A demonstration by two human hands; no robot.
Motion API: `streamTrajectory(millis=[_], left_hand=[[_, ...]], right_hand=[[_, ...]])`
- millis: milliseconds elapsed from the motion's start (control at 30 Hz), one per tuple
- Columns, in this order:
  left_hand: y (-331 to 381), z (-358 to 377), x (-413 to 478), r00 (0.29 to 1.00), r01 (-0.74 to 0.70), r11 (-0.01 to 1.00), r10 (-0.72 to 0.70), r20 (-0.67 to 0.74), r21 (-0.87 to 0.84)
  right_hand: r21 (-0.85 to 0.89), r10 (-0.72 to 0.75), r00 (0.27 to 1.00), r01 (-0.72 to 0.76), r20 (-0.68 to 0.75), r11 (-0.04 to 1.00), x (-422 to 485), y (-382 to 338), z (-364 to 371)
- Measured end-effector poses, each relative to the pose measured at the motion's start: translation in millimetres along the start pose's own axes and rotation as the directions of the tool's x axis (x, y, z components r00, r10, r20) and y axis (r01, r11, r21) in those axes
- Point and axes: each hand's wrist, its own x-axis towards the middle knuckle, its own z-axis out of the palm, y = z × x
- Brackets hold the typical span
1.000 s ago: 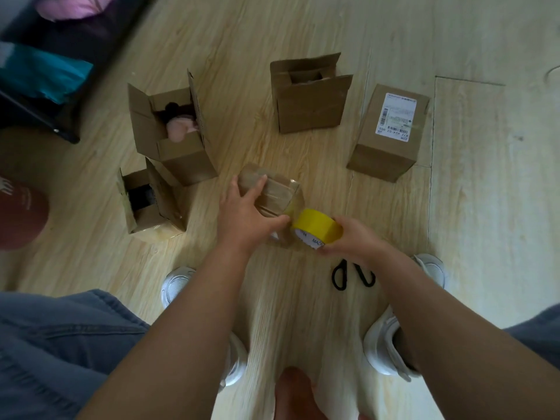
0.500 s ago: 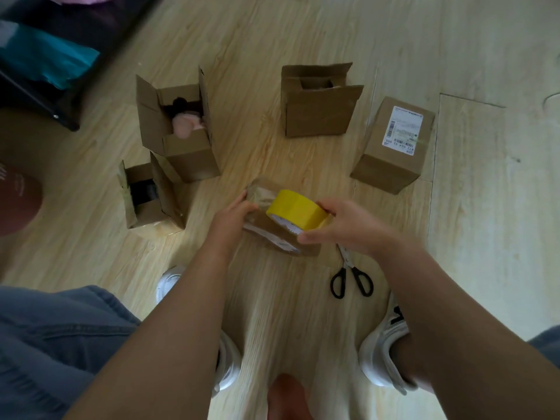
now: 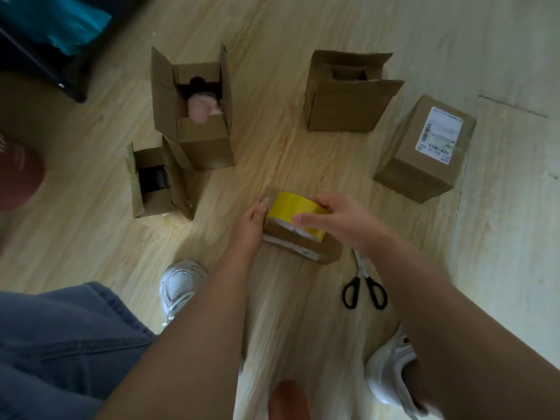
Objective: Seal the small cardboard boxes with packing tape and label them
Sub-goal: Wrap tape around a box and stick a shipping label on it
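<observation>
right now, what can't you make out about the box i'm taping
All head view.
- Top of small box: under tape roll and right hand.
- Grip of left hand on it: motion-blurred.
- Print on the closed box label: too small, blurred.
- Contents of back-right open box: hidden by its flaps.

Matt brown cardboard is seen in the boxes (image 3: 342, 95), pale wood grain in the floor (image 3: 303, 31), glossy yellow plastic on the tape roll (image 3: 291, 204).
</observation>
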Motion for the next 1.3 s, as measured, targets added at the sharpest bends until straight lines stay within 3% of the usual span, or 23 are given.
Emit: streamTrajectory(millis=[133, 300, 667, 1100, 1300], left_hand=[[-1, 3, -4, 0.996, -0.061, 0.994, 0.067, -0.064, 0.086], [-6, 2, -3, 0.990, -0.063, 0.985, 0.082, -0.113, 0.161], [-3, 2, -7, 0.996, -0.067, 0.973, 0.078, -0.039, 0.222], [-9, 11, -10, 0.988, -0.106, 0.950, 0.134, -0.077, 0.294], [-8, 10, -5, 0.986, -0.120, 0.937, 0.150, -0.069, 0.327]], right_hand=[[-0.034, -0.010, 1.000, 0.010, 0.013, 0.999, 7, -1, -1], [-0.140, -0.016, 0.997, 0.005, -0.076, 0.990, 0, 9, -12], [-0.403, 0.055, 0.979, -0.131, -0.194, 0.906, -24, 45, -53], [-0.395, 0.173, 0.910, -0.327, -0.376, 0.859, -33, 113, -42], [-0.416, 0.119, 0.896, -0.311, -0.427, 0.855, -30, 125, -30]])
